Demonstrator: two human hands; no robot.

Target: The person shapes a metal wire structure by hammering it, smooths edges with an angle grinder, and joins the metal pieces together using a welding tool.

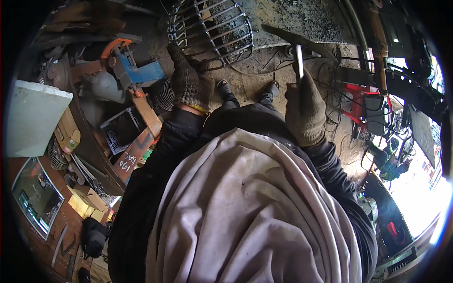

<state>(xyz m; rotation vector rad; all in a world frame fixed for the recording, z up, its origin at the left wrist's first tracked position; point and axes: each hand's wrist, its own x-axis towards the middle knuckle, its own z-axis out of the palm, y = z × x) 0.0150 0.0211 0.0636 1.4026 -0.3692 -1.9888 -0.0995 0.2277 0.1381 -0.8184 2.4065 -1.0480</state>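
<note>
Metal cage point(214, 34): ahead of left hand point(192, 86), its near edge clasped
Hammer point(299, 59): head beyond right hand point(306, 111), handle in fist

Cage point(218, 43) at the left hand point(191, 84), extending before it and to its right; hammer point(299, 59) in the right hand point(306, 111), head foremost; feet point(222, 85) on the floor point(250, 81), between the hands; vise point(138, 70) left of the left hand; crate point(111, 140) behind and left of it; pane point(37, 195) on the surface point(57, 230), far left; stool point(353, 88) right of the right hand
</note>
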